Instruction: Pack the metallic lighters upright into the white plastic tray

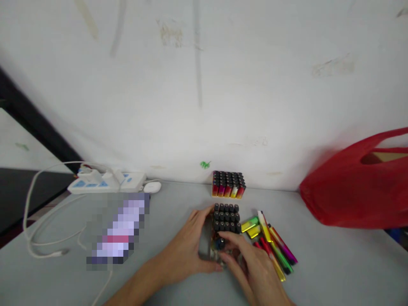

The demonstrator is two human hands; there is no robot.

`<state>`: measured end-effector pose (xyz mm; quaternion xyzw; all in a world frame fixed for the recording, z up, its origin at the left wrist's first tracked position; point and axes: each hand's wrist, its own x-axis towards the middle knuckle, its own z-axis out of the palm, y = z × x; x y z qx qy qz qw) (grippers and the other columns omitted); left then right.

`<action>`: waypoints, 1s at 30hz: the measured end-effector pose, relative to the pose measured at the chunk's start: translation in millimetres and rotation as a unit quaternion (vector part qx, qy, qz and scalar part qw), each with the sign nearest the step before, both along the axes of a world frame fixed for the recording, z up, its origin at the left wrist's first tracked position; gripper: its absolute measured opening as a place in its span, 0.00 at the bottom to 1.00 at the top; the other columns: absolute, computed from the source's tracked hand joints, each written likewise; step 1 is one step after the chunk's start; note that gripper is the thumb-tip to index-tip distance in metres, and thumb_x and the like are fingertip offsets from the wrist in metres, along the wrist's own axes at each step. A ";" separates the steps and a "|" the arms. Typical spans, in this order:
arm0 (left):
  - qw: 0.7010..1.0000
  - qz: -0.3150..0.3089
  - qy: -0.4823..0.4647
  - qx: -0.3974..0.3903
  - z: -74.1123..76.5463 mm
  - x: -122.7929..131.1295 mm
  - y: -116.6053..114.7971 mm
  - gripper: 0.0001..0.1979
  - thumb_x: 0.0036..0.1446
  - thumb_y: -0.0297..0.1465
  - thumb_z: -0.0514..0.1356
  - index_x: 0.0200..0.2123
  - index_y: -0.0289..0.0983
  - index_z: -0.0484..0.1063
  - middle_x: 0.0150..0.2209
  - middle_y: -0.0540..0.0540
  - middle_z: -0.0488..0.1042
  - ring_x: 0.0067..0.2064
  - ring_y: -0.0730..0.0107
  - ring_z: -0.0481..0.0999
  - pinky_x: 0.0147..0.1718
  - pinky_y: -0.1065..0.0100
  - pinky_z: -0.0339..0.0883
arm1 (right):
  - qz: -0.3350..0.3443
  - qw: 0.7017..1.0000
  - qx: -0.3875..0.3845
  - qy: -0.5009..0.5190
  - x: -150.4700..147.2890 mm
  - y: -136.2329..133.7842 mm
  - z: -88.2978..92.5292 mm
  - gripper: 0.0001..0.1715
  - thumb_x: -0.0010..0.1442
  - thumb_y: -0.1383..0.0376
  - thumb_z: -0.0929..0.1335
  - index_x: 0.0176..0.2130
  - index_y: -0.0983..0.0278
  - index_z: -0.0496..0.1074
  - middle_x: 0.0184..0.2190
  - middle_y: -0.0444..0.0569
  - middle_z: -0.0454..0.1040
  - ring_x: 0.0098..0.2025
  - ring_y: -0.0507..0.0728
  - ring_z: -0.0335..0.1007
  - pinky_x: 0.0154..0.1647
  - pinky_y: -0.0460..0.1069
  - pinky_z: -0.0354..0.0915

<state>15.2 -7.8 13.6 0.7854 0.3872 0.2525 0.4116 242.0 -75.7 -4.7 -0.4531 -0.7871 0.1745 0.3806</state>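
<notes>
A clear tray (205, 244) stands in front of me, filled at its far end with rows of upright items that look like lighters (227, 216), their black tops facing up. My left hand (188, 246) grips the tray's left side, with the thumb at its near edge and the fingers at its far corner. Over the near part of the tray, my right hand (251, 259) pinches one black-topped lighter (220, 243) between thumb and fingers. Right of the tray lies a loose pile of shiny lighters (270, 240) in green, yellow, red and purple; my right hand partly covers it.
A full block of upright lighters (228, 184) stands against the wall. To the left are a phone (121, 229), a white power strip (108, 182) and a looping white cable (27, 212). A red bag (360, 191) sits on the right of the grey table (334, 263).
</notes>
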 end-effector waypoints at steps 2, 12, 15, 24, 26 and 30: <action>1.000 0.003 0.004 0.002 0.7 0.1 -0.2 0.63 0.48 0.39 0.84 0.79 0.44 0.53 0.72 0.35 0.65 0.73 0.38 0.65 0.74 0.43 0.57 | 0.005 1.000 -0.009 -0.001 0.4 -0.1 -0.4 0.22 0.79 0.63 0.68 0.68 0.55 0.67 0.44 0.46 0.87 0.40 0.55 0.88 0.48 0.46 0.81; 1.000 -0.004 0.001 0.011 0.8 0.6 0.5 0.61 0.49 0.41 0.84 0.78 0.45 0.54 0.71 0.35 0.66 0.72 0.39 0.66 0.74 0.43 0.60 | 0.009 1.000 -0.010 0.009 -1.6 1.2 -0.7 0.26 0.76 0.69 0.68 0.68 0.55 0.64 0.45 0.46 0.86 0.37 0.55 0.86 0.42 0.46 0.80; 1.000 -0.003 -0.003 0.005 -1.6 0.0 0.5 0.63 0.47 0.39 0.84 0.78 0.45 0.53 0.71 0.35 0.65 0.72 0.37 0.65 0.74 0.42 0.59 | -0.011 1.000 0.011 0.024 -2.9 -0.3 1.5 0.22 0.76 0.68 0.66 0.66 0.57 0.66 0.40 0.46 0.86 0.33 0.55 0.84 0.39 0.46 0.79; 1.000 0.014 0.017 -0.010 0.8 -0.2 -1.3 0.65 0.44 0.34 0.85 0.79 0.45 0.53 0.74 0.35 0.63 0.75 0.37 0.62 0.77 0.40 0.52 | -0.278 0.960 0.033 -0.007 27.9 11.8 13.7 0.14 0.77 0.57 0.65 0.57 0.59 0.72 0.40 0.50 0.82 0.35 0.60 0.81 0.35 0.52 0.74; 0.999 0.016 0.024 -0.018 0.3 -0.5 -1.1 0.66 0.44 0.35 0.85 0.79 0.44 0.53 0.74 0.35 0.63 0.76 0.36 0.60 0.77 0.40 0.51 | -0.340 0.936 0.045 -0.077 37.0 19.1 12.2 0.16 0.77 0.55 0.64 0.55 0.60 0.73 0.43 0.55 0.81 0.40 0.65 0.80 0.38 0.56 0.74; 0.999 0.019 0.025 -0.016 -1.4 -1.2 -0.6 0.65 0.44 0.36 0.84 0.80 0.45 0.53 0.75 0.34 0.62 0.76 0.34 0.60 0.77 0.38 0.50 | -0.368 0.887 0.077 -0.268 52.6 28.8 5.1 0.15 0.74 0.57 0.65 0.49 0.63 0.76 0.41 0.61 0.76 0.42 0.71 0.74 0.42 0.63 0.71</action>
